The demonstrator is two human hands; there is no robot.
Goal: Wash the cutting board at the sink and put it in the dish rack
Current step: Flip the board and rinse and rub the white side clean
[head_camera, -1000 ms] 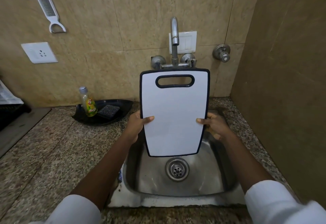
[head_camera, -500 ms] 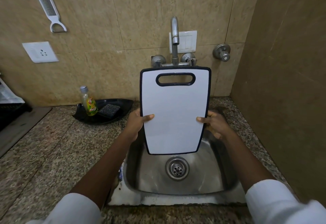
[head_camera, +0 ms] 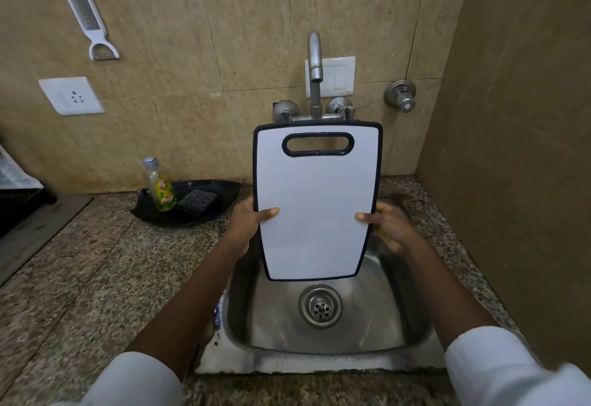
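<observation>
Cutting board upright above sink, below tap. Gripped at both side edges: left hand, right hand.

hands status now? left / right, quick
Left hand: closed on the left edge of the cutting board, thumb on its front face.
Right hand: closed on the board's right edge, thumb in front.

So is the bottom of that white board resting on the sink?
Apart. In the head view the cutting board is held up by both hands, and bare steel of the sink shows beneath its lower edge.
</observation>
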